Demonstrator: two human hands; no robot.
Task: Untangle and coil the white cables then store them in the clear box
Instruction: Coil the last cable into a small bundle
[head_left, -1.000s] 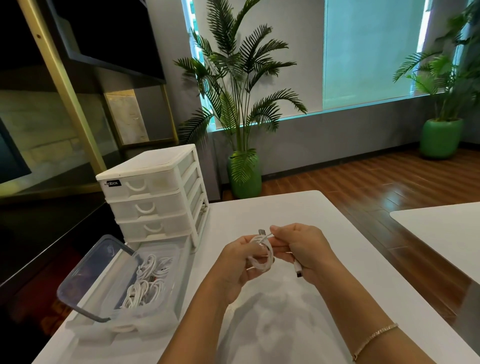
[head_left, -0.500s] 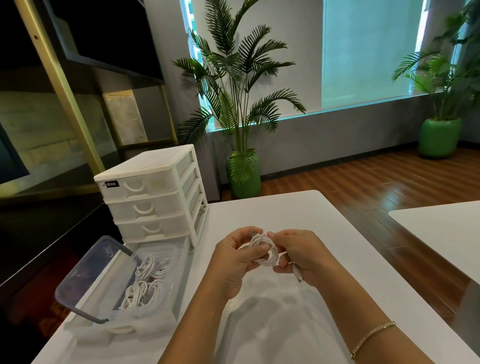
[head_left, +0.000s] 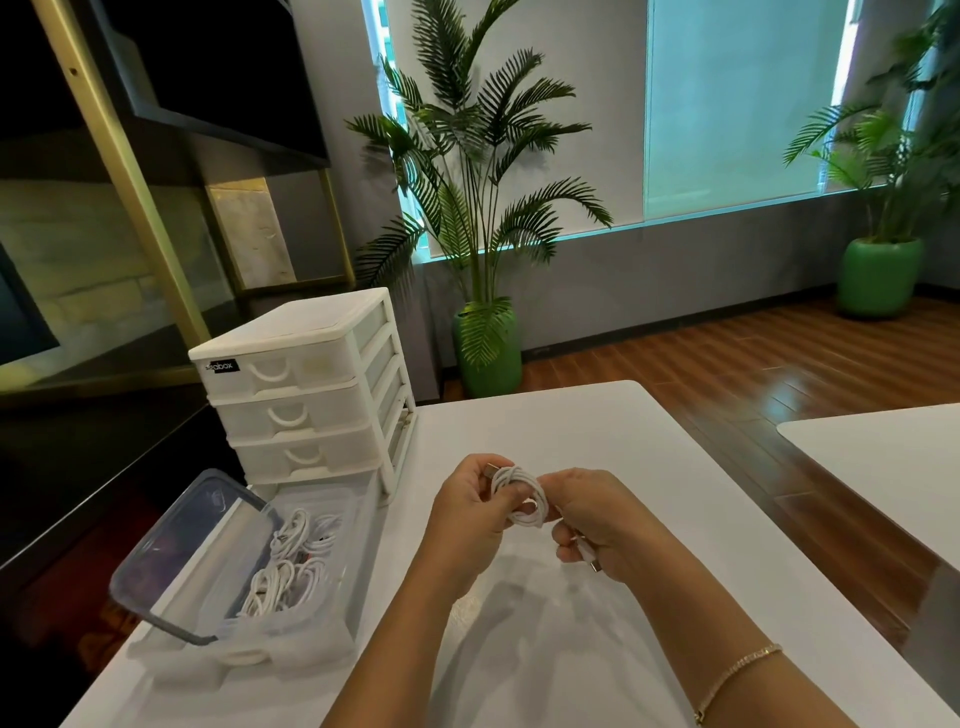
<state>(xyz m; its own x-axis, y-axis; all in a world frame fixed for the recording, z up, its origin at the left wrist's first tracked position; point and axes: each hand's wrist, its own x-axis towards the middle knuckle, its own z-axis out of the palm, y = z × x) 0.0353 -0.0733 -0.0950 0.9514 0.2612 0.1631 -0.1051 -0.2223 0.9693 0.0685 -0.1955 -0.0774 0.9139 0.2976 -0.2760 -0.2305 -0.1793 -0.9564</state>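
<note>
The head camera looks down at a white table (head_left: 597, 441). Two hands are up over it, close together, with a small round coil (head_left: 519, 499) of white cable between them.

The left hand (head_left: 470, 512) has its fingers and thumb curled round the left side of the coil and holds it tight. A metal plug end sticks up just by its thumb. The right hand (head_left: 597, 519) pinches the right side of the coil. Its lower fingers are curled too, round the other end of the cable, and that plug (head_left: 592, 558) pokes out below the hand.

To the left, near the table edge, sits the clear box (head_left: 332, 618). It is open, and its lid (head_left: 176, 561) leans up on the far left side. More white cables (head_left: 291, 566) already lie inside it, in loops. Just behind the box stands a small white drawer unit (head_left: 306, 395).

The step now looks like the end of the coiling. Almost all of this cable is wound up, and only a short tail with the plug is loose. Next, that tail needs to be wrapped or tucked in so the loops do not spring open. Then the coil must go left and down into the box, on top of the others. The hands should hold all the loops together on the way, or the coil may fall apart.
</note>
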